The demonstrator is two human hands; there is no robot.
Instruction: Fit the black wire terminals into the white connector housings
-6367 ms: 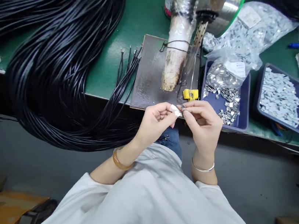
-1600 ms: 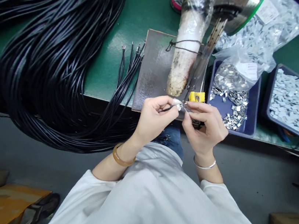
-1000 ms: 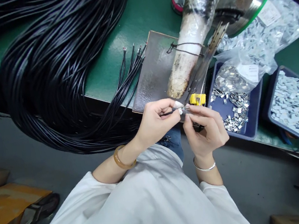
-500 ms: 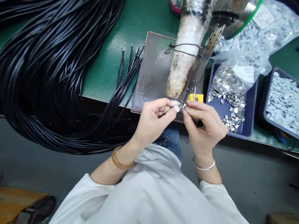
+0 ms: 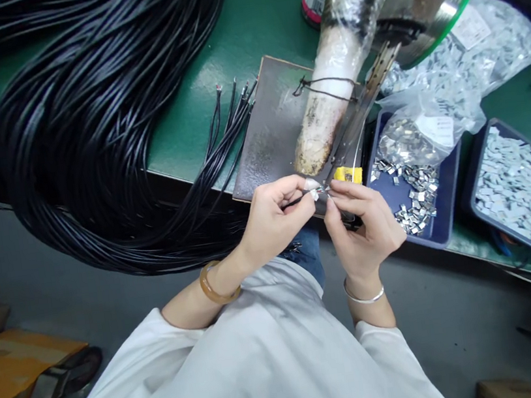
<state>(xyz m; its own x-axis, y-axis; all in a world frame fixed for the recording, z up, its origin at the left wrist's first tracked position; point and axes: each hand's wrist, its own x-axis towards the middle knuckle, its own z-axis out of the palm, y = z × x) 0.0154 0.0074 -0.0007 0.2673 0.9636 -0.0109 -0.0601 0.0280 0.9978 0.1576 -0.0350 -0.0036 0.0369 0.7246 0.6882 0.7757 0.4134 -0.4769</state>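
Barely shifted just now, the left hand pinches a cable, the right hand, it seems, its wires, left of the yellow block; fine work probably continues.

Your head camera looks forward and down past your white shirt, fairly near both hands and the desk.

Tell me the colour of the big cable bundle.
The bundle is black; the head view shows it.
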